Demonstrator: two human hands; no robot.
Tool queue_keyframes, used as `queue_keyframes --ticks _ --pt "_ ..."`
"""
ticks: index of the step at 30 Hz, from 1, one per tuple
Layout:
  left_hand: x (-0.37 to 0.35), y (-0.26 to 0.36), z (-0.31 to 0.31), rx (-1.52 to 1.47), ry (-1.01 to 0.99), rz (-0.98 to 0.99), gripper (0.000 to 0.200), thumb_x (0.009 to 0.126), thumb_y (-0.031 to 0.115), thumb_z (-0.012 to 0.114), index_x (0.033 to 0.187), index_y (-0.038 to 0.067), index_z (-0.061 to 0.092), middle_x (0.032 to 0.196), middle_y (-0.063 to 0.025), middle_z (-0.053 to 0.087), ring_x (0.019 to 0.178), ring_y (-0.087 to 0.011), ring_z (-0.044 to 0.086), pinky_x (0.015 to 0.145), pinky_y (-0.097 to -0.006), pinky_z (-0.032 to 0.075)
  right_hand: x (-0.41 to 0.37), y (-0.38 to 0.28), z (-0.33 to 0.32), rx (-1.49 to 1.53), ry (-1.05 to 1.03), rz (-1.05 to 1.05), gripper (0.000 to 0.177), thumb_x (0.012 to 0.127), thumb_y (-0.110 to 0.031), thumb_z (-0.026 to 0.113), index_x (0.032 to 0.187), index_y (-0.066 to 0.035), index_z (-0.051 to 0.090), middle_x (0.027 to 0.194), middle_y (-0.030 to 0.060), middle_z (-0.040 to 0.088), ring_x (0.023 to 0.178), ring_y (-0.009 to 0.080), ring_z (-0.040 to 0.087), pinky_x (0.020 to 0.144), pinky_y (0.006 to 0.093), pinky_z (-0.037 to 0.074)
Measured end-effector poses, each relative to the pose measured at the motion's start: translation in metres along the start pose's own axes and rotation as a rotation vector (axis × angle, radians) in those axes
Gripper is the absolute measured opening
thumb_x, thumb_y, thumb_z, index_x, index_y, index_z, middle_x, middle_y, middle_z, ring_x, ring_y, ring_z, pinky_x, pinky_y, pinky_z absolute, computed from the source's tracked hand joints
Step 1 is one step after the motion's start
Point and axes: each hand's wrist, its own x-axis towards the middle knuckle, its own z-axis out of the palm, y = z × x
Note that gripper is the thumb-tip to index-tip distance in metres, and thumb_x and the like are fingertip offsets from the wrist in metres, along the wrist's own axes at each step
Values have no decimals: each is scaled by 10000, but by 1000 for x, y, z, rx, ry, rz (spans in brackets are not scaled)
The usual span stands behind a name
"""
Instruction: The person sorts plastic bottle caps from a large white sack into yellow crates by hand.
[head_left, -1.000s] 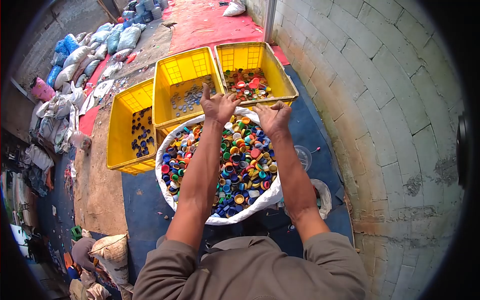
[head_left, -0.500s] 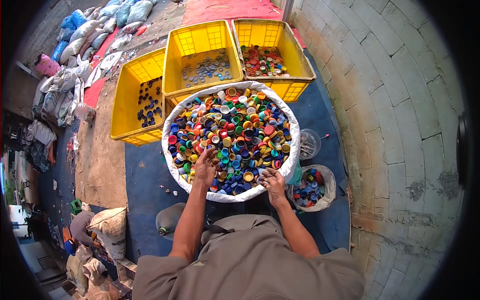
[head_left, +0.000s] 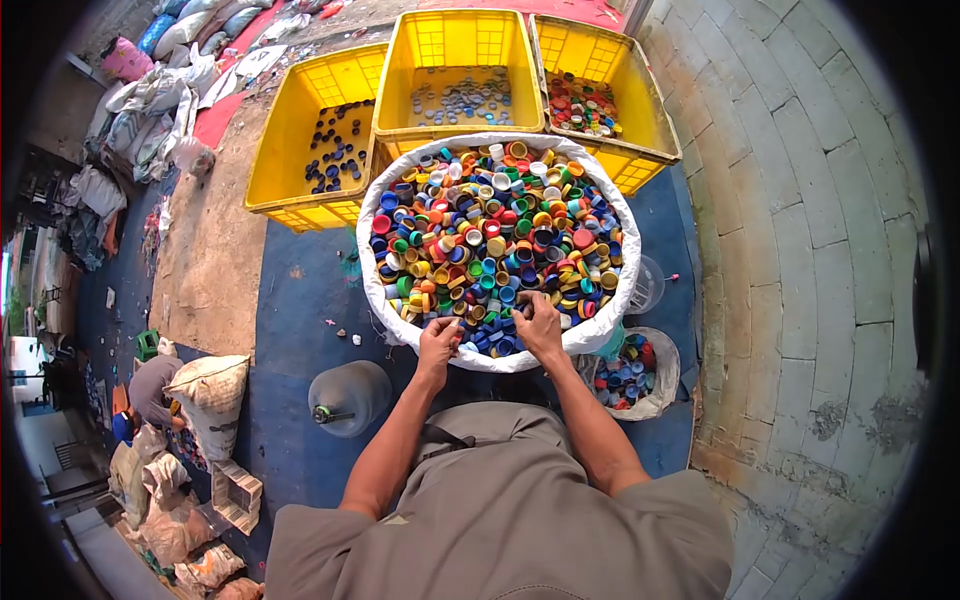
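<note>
A wide round container with a white cloth rim [head_left: 376, 290] is heaped with bottle caps [head_left: 495, 235] of many colours. My left hand [head_left: 440, 342] is at its near edge, fingers pinched together around a small pale cap. On the caps just to the right rests my right hand [head_left: 538, 322], its fingers curled at the near part of the heap; whatever is between them is too small to make out. Behind the container stand three yellow crates: the left one [head_left: 270, 165] holds dark caps, the middle one [head_left: 400, 80] pale bluish caps, the right one [head_left: 650, 115] mostly red and mixed caps.
A smaller sack of caps [head_left: 660, 385] and a clear plastic container [head_left: 648, 285] stand at the right, near a block wall [head_left: 790, 260]. A large clear bottle [head_left: 350, 398] lies left of my body. Further left, a person [head_left: 155, 390] bends beside a full sack [head_left: 208, 400].
The view has shifted, so crates and container appear higher and further right. My left hand has drawn back from over the caps to the near rim; my right hand has moved inward onto the heap.
</note>
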Motion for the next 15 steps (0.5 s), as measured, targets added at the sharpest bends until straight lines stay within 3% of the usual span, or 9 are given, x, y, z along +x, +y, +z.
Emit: queue_keyframes --ticks 1,4,8,15 --pt "-2 -1 -2 -4 -3 10 183 903 204 611 996 55 561 831 -16 594 560 -42 460 500 -204 378 2 -2 3 -21 -46 -21 441 713 -52 694 1128 -28 549 742 111 604 739 301 566 698 415 458" --pt "-9 -3 -8 -25 11 2 196 902 207 614 1004 48 562 816 -13 595 544 -43 455 484 -199 364 11 -9 14 -123 8 -164 493 720 -32 680 1182 -40 508 797 104 625 802 304 564 748 408 453" --pt "-17 -9 -17 70 61 29 201 891 197 628 1009 42 577 792 -10 591 518 -31 430 446 -192 332 27 -17 29 -181 -16 -194 594 717 -36 682 1268 -37 459 926 63 664 890 278 553 828 412 423" --pt "-25 0 -19 156 117 93 213 889 173 630 1014 2 612 829 -17 608 729 -73 539 654 -207 419 40 -19 44 -259 -48 -188 622 732 -76 710 1294 -43 447 921 15 683 897 232 553 801 393 380"
